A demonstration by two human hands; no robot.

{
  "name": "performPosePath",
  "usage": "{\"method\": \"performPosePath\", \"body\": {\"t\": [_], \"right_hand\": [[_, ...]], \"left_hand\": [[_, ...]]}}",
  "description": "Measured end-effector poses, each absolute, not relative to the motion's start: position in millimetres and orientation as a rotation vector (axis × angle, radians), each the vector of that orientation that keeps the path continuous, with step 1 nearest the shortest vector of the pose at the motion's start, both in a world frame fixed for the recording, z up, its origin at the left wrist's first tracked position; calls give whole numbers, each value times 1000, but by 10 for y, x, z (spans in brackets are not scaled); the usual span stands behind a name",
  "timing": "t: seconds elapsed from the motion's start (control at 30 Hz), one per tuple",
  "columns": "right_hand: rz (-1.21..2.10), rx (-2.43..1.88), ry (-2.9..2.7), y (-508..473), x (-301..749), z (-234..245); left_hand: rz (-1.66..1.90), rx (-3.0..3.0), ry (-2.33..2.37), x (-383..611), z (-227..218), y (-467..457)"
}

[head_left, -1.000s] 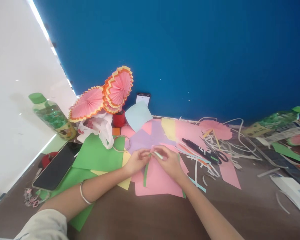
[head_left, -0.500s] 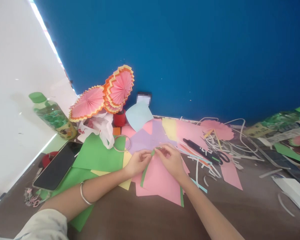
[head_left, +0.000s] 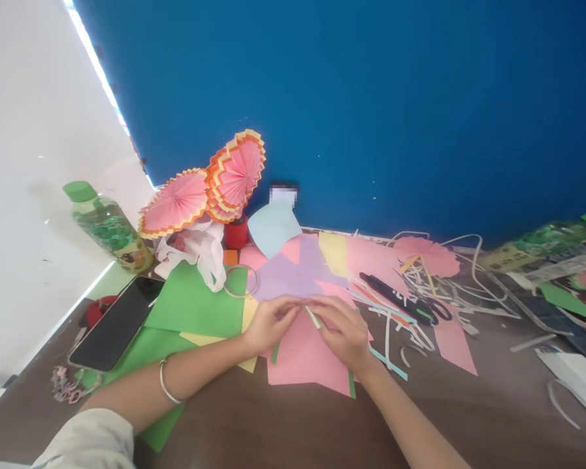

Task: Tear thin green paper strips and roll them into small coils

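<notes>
My left hand [head_left: 268,324] and my right hand [head_left: 342,329] meet over a pink paper sheet [head_left: 305,355] on the brown table [head_left: 283,430]. Both pinch a narrow green paper strip [head_left: 314,317] between their fingertips. A further piece of green strip [head_left: 275,352] shows below my left hand. A metal bangle [head_left: 165,384] sits on my left wrist. Lilac paper [head_left: 293,270] lies just beyond the hands.
Green sheets [head_left: 195,303] and a phone [head_left: 117,324] lie at the left, next to a green-capped bottle [head_left: 108,228]. Pink pleated paper fans [head_left: 202,189] stand at the back. Black scissors [head_left: 405,299] and several cut strips [head_left: 439,286] lie at the right. A blue wall [head_left: 351,111] stands behind.
Both hands have lowered slightly toward the pink sheet and drawn closer together. The green strip between the fingers has turned and now shows shorter; less of it hangs below my left hand.
</notes>
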State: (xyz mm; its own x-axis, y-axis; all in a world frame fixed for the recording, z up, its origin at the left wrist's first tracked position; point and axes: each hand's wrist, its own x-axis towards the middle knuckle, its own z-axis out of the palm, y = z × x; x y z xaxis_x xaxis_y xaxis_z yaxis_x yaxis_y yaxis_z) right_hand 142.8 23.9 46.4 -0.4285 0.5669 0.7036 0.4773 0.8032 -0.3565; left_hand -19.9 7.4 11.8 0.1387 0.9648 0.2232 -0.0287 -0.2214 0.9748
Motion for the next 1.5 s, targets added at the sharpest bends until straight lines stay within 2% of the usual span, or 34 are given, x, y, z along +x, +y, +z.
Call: {"method": "performPosePath", "body": {"t": [0.2, 0.67, 1.03, 1.5], "right_hand": [[-96, -717, -2143, 183, 1487, 447], [-198, -629, -2252, 184, 1514, 403], [204, -841, -2072, 131, 1394, 434], [318, -882, -2070, 142, 1370, 455]], "left_hand": [[1255, 1610, 1000, -209, 146, 17], [1260, 1665, 1035, -226, 181, 5], [1225, 1639, 1035, -227, 181, 4], [1195, 1667, 1007, -230, 130, 4]]}}
